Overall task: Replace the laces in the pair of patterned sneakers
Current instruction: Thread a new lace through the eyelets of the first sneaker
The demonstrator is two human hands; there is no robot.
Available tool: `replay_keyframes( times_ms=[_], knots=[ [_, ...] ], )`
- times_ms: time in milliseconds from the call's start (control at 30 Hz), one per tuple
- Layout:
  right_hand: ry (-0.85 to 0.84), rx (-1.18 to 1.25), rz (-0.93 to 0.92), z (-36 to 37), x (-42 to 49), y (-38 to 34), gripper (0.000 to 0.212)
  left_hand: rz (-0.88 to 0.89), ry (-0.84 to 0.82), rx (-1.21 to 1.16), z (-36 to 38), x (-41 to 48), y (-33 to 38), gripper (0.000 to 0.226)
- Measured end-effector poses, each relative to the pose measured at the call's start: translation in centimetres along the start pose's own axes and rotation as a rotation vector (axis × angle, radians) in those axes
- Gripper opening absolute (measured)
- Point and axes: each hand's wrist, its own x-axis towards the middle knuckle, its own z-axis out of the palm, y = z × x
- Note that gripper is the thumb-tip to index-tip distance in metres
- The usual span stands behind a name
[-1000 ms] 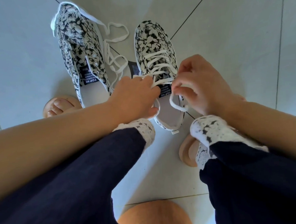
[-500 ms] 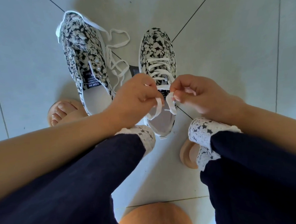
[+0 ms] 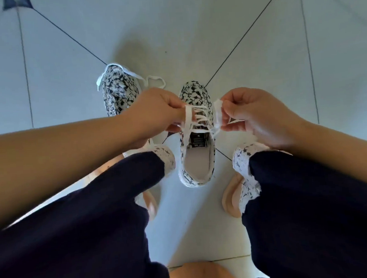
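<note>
Fingers (image 3: 175, 114) of left hand (image 3: 155, 111) and right hand (image 3: 257, 112) pinch flat white lace (image 3: 188, 116) over floral-print sneaker (image 3: 194, 94).

Rt sneaker (image 3: 198, 163) btwn legs (image 3: 101, 208), lt sneaker (image 3: 119, 93) left, farther.

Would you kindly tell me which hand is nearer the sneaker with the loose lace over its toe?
Left. The left hand overlaps that sneaker in view, pinching a lace end; the right hand is across the laced sneaker from it, pinching the other lace end.

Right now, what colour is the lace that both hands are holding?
White. The lace shows best in the head view, against the black-and-white patterned sneaker.
</note>
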Motion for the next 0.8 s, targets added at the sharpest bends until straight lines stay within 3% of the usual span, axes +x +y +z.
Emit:
replay_keyframes(
  times_ms=[200, 333, 433, 533, 800],
  knots=[
    [0.113, -0.113, -0.102, -0.2, -2.8, -4.4, 0.02, -0.009, 0.059, 0.109, -0.6, -3.1, 4.2, 0.009],
    [0.085, -0.261, -0.125, -0.7, -5.2, -6.3, 0.02, 0.029, 0.077, 0.233, -1.5, -5.2, 6.5, 0.018],
    [0.114, -0.301, -0.113, -1.0, -6.2, -7.5, 0.018, 0.001, 0.041, 0.285, -1.9, -7.0, 7.6, 0.012],
    [0.056, -0.299, -0.093, -0.9, -7.7, -9.2, 0.018, 0.011, 0.058, 0.233, -1.5, -8.6, 9.0, 0.008],
    [0.147, -0.342, -0.138, -0.3, -9.8, -11.6, 0.022, 0.064, 0.21, -0.032, -0.3, -11.9, 10.5, 0.007]
  ],
)
